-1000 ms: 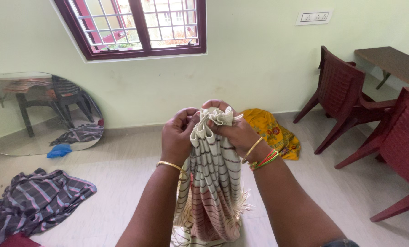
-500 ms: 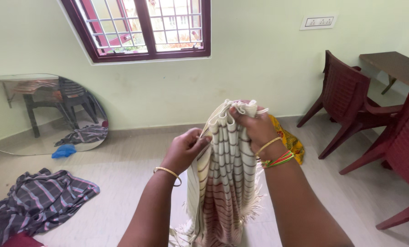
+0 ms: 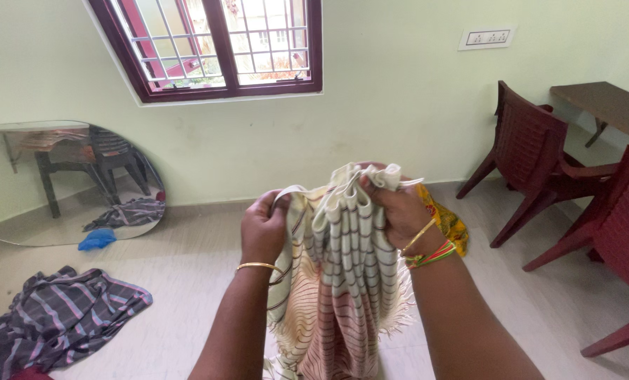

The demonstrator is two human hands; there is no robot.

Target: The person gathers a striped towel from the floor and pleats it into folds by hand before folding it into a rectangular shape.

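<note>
Since half a second ago my left hand has moved up the striped cloth and now closes on its top edge, level with my right hand, which stays clamped on the gathered pleats. The cloth hangs down between my arms, in front of me. Left of the cloth, a grey striped garment lies on the pale tiled floor. Behind it a round mirror leans on the green wall. Right of the cloth stand dark red plastic chairs.
</note>
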